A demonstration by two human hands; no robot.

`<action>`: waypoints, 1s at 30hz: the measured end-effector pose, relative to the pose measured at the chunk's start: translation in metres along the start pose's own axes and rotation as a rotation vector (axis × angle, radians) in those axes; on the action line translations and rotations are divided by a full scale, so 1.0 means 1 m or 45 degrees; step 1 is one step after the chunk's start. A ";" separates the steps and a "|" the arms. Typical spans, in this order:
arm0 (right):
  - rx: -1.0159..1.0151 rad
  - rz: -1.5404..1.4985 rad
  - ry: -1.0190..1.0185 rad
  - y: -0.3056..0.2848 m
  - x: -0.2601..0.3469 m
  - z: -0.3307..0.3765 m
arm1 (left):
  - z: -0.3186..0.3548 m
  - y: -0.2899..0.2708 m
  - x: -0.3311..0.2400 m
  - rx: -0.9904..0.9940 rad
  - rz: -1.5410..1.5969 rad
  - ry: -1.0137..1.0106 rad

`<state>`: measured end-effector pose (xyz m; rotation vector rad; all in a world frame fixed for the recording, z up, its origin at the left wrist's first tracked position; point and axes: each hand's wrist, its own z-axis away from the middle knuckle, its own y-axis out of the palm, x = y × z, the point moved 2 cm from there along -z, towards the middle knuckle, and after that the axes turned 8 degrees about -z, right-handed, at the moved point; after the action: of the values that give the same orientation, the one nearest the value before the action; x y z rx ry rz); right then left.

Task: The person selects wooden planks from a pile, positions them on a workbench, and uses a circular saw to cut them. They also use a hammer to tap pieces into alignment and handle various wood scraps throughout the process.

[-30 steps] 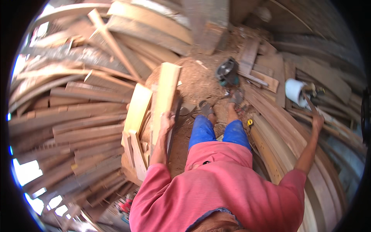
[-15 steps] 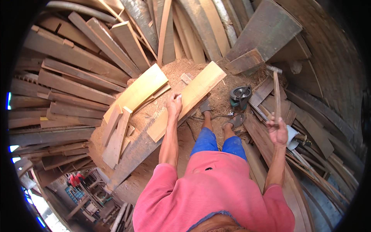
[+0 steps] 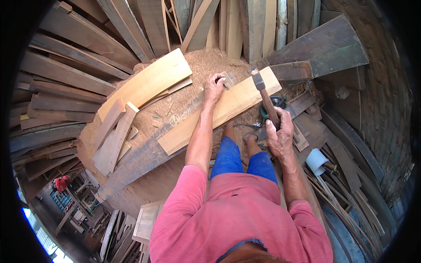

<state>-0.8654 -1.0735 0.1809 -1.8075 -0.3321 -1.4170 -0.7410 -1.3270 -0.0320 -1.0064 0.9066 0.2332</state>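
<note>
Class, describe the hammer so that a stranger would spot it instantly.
From the pink shirt, look up to the right hand. It grips the hammer, whose dark metal head sets it apart from the pale plank behind.

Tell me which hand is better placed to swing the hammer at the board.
Right, I'd say: the right hand grips the hammer, whose head shows over the board. The left hand is by the board's far edge, without a hammer.

Brown hammer handle (image 3: 268, 104) — pale yellow plank (image 3: 232, 104)
</note>
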 end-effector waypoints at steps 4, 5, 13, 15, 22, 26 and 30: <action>0.270 -0.415 0.607 0.017 0.001 -0.009 | 0.001 0.001 0.003 0.034 -0.066 -0.025; 0.271 -0.339 0.560 0.020 -0.002 -0.010 | 0.003 0.000 -0.001 0.023 -0.097 -0.013; 0.197 -0.065 0.215 0.041 -0.017 -0.019 | 0.003 -0.005 -0.007 -0.063 -0.141 0.058; 0.189 -0.141 0.234 0.042 -0.016 -0.025 | 0.001 -0.004 -0.006 -0.059 -0.035 -0.041; 0.223 -0.103 0.314 0.044 -0.026 -0.026 | 0.003 -0.008 -0.011 -0.134 -0.118 -0.037; 0.241 -0.194 0.384 0.048 -0.027 -0.023 | 0.003 -0.008 -0.014 -0.127 -0.016 -0.147; 0.338 -0.186 0.474 0.050 -0.031 -0.026 | 0.002 -0.006 -0.008 -0.146 -0.040 -0.188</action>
<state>-0.8620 -1.1161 0.1328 -1.2982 -0.4403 -1.6872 -0.7414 -1.3268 -0.0215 -1.0936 0.7490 0.3313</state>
